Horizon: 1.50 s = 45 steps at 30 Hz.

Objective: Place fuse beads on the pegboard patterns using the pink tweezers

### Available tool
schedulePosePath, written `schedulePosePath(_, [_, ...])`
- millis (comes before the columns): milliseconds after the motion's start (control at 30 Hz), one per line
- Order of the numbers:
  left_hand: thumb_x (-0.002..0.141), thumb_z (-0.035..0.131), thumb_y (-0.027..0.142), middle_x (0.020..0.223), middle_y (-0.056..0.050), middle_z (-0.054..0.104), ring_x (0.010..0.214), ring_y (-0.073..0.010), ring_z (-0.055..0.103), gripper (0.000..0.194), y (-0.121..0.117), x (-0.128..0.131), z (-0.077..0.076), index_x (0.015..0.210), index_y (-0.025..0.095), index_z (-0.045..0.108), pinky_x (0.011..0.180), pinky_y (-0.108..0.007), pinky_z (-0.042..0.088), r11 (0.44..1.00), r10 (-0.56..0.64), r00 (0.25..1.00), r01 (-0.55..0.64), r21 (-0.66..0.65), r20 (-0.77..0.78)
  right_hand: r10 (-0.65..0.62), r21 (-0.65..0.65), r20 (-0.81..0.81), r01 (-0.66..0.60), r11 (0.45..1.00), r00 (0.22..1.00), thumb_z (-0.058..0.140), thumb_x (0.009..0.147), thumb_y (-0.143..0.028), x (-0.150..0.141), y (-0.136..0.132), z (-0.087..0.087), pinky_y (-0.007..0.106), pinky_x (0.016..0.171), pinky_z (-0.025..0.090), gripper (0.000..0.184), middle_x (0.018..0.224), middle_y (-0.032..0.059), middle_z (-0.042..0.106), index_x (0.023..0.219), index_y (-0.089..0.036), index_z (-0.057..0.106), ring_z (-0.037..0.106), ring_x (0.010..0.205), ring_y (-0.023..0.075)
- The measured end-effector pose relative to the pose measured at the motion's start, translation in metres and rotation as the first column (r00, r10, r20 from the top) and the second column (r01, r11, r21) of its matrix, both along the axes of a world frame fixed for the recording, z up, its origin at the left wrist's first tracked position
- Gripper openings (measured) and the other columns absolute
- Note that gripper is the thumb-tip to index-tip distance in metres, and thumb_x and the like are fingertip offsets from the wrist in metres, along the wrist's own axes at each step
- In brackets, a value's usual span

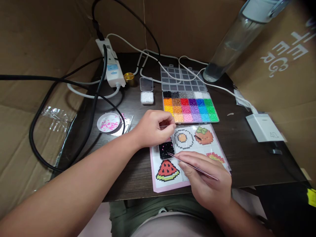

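My right hand (207, 181) grips a pair of tweezers (195, 168), whose tips reach into a small open box of black beads (166, 152). A few pink beads show among the black ones. Just above that box my left hand (156, 128) is closed, thumb and forefinger pressed together; what they hold, if anything, is hidden. Under the bead box lies a pattern sheet (157, 189) with a clear pegboard over part of it. Its pictures include a watermelon slice (168, 170), a fried egg (183, 138) and an orange-red fruit (203, 135).
Behind the sheet stands a sorted bead case (194, 102), its clear lid open. At left are a white dish of pink beads (108, 122), a white bead box (147, 97), a gold cup (129, 78) and a power strip (113, 65). A bottle (227, 46) and charger (264, 126) stand right.
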<state>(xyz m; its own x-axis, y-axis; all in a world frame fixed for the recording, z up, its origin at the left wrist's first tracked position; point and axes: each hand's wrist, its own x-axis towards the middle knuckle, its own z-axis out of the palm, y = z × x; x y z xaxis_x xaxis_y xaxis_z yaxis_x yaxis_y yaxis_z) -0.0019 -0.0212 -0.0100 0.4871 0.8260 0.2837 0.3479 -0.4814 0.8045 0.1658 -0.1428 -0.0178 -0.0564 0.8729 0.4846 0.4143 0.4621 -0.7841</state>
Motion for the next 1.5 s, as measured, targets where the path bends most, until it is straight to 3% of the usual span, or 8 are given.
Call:
schedulePosePath(533, [0.074, 0.058, 0.011, 0.055, 0.004, 0.056, 0.050, -0.0073, 0.048, 0.012, 0.001, 0.000, 0.000, 0.065, 0.015, 0.062, 0.051, -0.021, 0.037, 1.000, -0.003, 1.000, 0.003, 0.022, 0.008, 0.006, -0.012, -0.011, -0.006, 1.000, 1.000, 0.068, 0.082, 0.001, 0.002, -0.001, -0.001, 0.027, 0.080, 0.065, 0.025, 0.089, 0.0052, 0.081, 0.094, -0.018, 0.079, 0.078, 0.082, 0.0186])
schedulePosePath(900, [0.075, 0.058, 0.011, 0.055, 0.005, 0.056, 0.050, -0.0063, 0.047, 0.012, 0.000, 0.001, -0.001, 0.064, 0.015, 0.063, 0.051, -0.019, 0.037, 1.000, 0.005, 1.000, -0.005, 0.027, 0.017, 0.001, 0.108, -0.081, 0.008, 0.994, 0.997, 0.067, 0.079, 0.005, 0.006, -0.010, -0.002, 0.027, 0.076, 0.064, 0.032, 0.093, 0.0090, 0.080, 0.102, -0.015, 0.078, 0.077, 0.085, 0.0195])
schedulePosePath(1100, [0.076, 0.059, 0.014, 0.054, 0.004, 0.056, 0.050, -0.0064, 0.047, 0.013, 0.002, 0.001, 0.000, 0.064, 0.014, 0.063, 0.050, -0.020, 0.036, 1.000, 0.002, 1.000, -0.002, 0.030, 0.001, -0.029, 0.080, -0.094, 0.036, 0.996, 0.995, 0.068, 0.079, 0.005, 0.010, -0.013, 0.000, 0.027, 0.078, 0.064, 0.037, 0.094, 0.0047, 0.080, 0.105, -0.020, 0.078, 0.077, 0.085, 0.0177])
schedulePosePath(1267, [0.077, 0.059, 0.017, 0.056, 0.003, 0.058, 0.050, -0.0077, 0.049, 0.012, 0.002, 0.000, 0.002, 0.066, 0.015, 0.064, 0.049, -0.021, 0.037, 1.000, 0.009, 1.000, -0.009, 0.012, -0.028, -0.219, 0.047, -0.112, 0.225, 0.973, 0.969, 0.072, 0.079, 0.001, 0.037, -0.014, 0.004, 0.029, 0.064, 0.062, 0.036, 0.097, 0.0033, 0.080, 0.102, -0.026, 0.079, 0.076, 0.083, 0.0203])
schedulePosePath(1400, [0.078, 0.059, 0.022, 0.057, 0.002, 0.059, 0.050, -0.0089, 0.050, 0.014, 0.004, -0.001, 0.002, 0.066, 0.016, 0.064, 0.050, -0.023, 0.038, 1.000, 0.009, 0.999, -0.009, -0.004, -0.034, -0.439, -0.049, -0.180, 0.438, 0.898, 0.880, 0.073, 0.083, -0.011, 0.066, -0.003, 0.002, 0.028, 0.045, 0.055, 0.017, 0.096, 0.0084, 0.079, 0.094, -0.021, 0.080, 0.074, 0.069, 0.0206])
schedulePosePath(1500, [0.079, 0.059, 0.024, 0.059, 0.002, 0.060, 0.051, -0.0094, 0.052, 0.015, 0.006, -0.001, 0.001, 0.067, 0.017, 0.065, 0.050, -0.023, 0.040, 1.000, 0.012, 0.999, -0.013, -0.014, -0.042, -0.511, -0.108, -0.151, 0.500, 0.860, 0.846, 0.073, 0.084, -0.018, 0.080, 0.005, -0.005, 0.029, 0.046, 0.055, 0.010, 0.091, 0.0099, 0.078, 0.090, -0.018, 0.080, 0.073, 0.068, 0.0218])
